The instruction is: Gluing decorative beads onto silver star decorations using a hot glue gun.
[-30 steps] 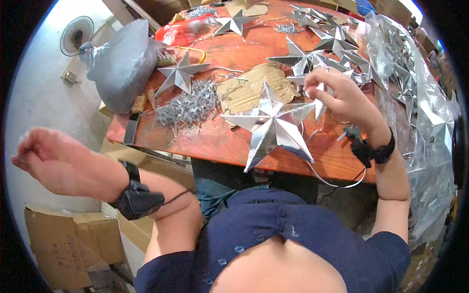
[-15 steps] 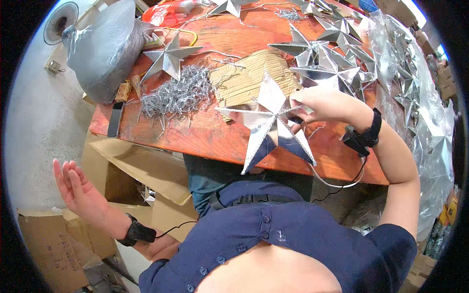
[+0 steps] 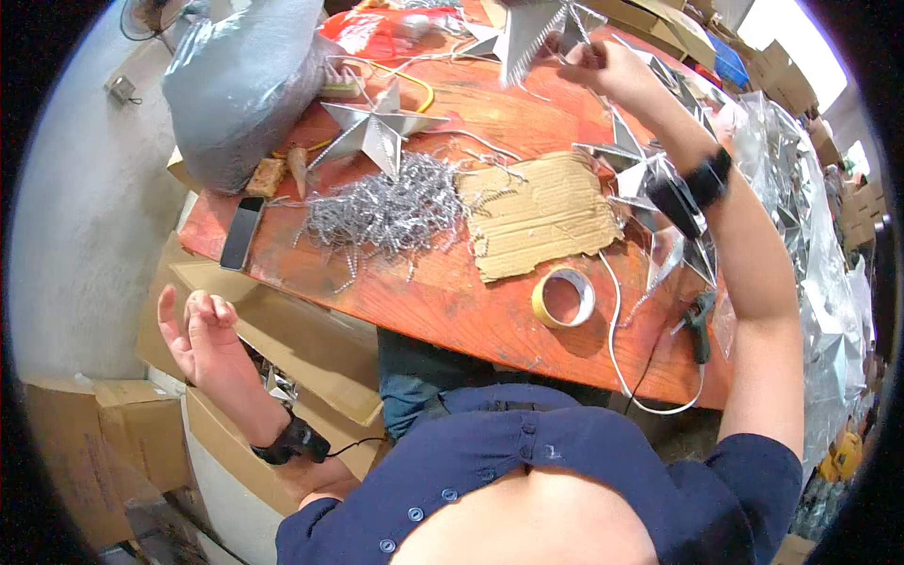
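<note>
A shiny silver five-pointed star (image 3: 529,42) is at the far side of the table, one point toward me. My right hand (image 3: 603,71) reaches out to it, fingers closed on its right edge; the hand partly hides the star's edge. My left hand (image 3: 209,344) is raised off the table's near left edge, nothing in it, fingers loosely bent and apart. Another silver star (image 3: 377,130) lies behind a heap of silver tinsel cord (image 3: 391,209). Right of the heap rests a corrugated cardboard piece (image 3: 541,212).
A roll of tape (image 3: 576,306) and a glue gun (image 3: 697,325) with a white cord lie near the front edge. A phone (image 3: 242,234) is at the left corner beside a large grey plastic bag (image 3: 240,104). More stars lie under my right forearm; an open carton (image 3: 282,311) stands below.
My right hand has carried the star from the near middle to the table's far side, uncovering the tape roll and glue gun. My left hand has shifted slightly right, and the view has shifted.
</note>
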A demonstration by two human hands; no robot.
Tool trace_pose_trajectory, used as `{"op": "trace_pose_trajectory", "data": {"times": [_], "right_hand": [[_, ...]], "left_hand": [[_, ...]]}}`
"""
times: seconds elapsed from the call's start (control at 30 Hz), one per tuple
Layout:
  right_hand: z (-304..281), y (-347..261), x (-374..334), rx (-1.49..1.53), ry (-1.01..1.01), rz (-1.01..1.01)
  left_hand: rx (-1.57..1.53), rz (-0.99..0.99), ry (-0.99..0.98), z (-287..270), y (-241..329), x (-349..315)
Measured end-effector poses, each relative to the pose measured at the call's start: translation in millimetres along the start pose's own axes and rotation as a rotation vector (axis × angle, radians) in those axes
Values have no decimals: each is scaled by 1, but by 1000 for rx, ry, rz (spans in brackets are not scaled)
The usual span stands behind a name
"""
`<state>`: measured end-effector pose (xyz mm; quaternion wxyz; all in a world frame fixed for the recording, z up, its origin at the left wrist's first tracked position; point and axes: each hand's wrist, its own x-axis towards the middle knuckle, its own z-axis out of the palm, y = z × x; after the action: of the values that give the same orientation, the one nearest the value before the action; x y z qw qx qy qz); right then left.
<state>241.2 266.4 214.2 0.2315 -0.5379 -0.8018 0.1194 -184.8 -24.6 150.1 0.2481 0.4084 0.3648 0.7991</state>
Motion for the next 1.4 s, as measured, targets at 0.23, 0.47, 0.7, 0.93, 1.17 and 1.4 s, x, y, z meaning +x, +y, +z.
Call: {"op": "trace_pose_trajectory", "data": {"times": [0.23,0.47,0.7,0.93,1.17,1.4], "right_hand": [[110,15,84,58,-53,5],[195,11,97,599,0,180],[96,79,79,205,-212,308],[39,182,21,-553,-332,457],[81,225,28,-201,-214,538],[29,205,29,-73,-195,306]], "left_hand": [[105,-23,195,-1,4,-18],[225,-86,100,-18,-3,-30],[395,-183,101,3,-34,-30],[260,-289,-20,39,-48,-30],[167,-325,-63,58,-41,-35],[124,-345,-125,53,-49,-42]]}}
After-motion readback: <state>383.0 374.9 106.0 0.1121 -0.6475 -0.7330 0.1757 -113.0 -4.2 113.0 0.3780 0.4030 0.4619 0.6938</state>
